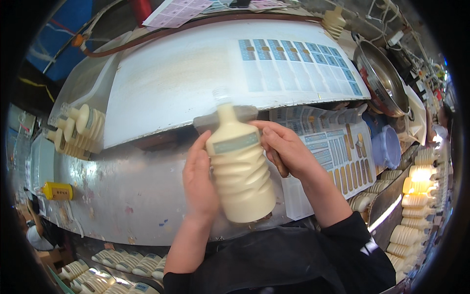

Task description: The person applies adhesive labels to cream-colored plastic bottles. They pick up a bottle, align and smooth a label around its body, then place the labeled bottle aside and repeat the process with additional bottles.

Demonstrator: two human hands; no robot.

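Observation:
A cream plastic bottle (245,188) with twisted ridges and a narrow neck is tilted in front of me, neck pointing away. Across its shoulder lies a grey-green label strip (237,143). My left hand (199,181) is closed against the bottle's left side, fingers along the label's left end. At the label's right end, my right hand (289,149) has its thumb and forefinger by the bottle. Its other fingers curl round a brown-handled tool (279,164), whose working end is hidden. Behind the neck shows a greyish flat piece (205,121) that I cannot make out.
A white board (171,78) beyond bears a blue label sheet (298,66); another label sheet (338,152) lies right. Several bottles (81,128) stand left, near a yellow bottle (58,191). At right are a metal pan (382,76), a lilac bucket (387,147) and rows of bottles (409,234).

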